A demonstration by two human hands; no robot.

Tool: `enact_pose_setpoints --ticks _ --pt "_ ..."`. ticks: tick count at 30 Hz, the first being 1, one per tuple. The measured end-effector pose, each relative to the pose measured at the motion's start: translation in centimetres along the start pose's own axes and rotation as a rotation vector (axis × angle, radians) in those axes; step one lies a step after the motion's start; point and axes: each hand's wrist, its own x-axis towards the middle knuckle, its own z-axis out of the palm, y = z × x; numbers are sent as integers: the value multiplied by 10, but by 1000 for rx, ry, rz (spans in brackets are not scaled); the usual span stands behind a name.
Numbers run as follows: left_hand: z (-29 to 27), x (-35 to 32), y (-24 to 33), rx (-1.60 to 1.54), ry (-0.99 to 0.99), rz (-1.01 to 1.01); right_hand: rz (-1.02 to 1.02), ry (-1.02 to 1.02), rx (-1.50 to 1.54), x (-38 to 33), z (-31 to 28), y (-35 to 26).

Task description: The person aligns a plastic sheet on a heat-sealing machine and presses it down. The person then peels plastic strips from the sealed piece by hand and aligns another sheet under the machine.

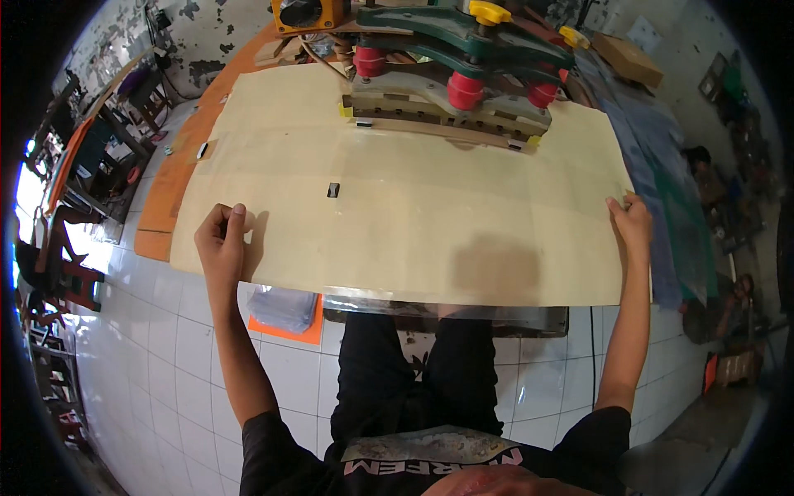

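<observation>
A wide cream sheet (397,223) covers the work surface in front of me, with faint shiny streaks on it. Over its left part is my left hand (221,238), fingers curled and thumb up along them; whatever they may hold is hidden. At the sheet's right edge my right hand (633,219) is closed with the fingertips pinched together. I cannot make out what is between them. A small dark piece (333,190) lies on the sheet, left of the middle. Toward the far side stands a green press (463,41) with red cylinders, its long toothed bar (447,116) close over the sheet.
A yellow knob (490,11) tops the press. Orange board (157,219) borders the sheet at left; bluish plastic sheeting (641,132) hangs at right. Below the near edge are clear plastic bags (284,307) on something orange. A cardboard box (627,59) sits at the far right.
</observation>
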Motion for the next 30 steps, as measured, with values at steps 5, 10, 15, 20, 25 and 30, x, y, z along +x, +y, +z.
enact_pose_setpoints --ticks 5,10,15,20,25,30 --pt "2 0 2 13 -2 -2 -342 85 446 -42 -18 -32" --pt "-1 -1 7 14 2 -22 -989 265 314 -142 -87 -110" --pt "2 -1 3 31 -3 -14 -1372 260 353 -186 -96 -119" --pt "-4 -4 5 50 17 -13 -1358 300 632 -213 -126 -100" --pt "5 -2 8 28 13 -11 -971 745 876 -202 -120 -49" --pt "2 -2 8 53 12 -8 -568 830 1090 -173 -130 -30"
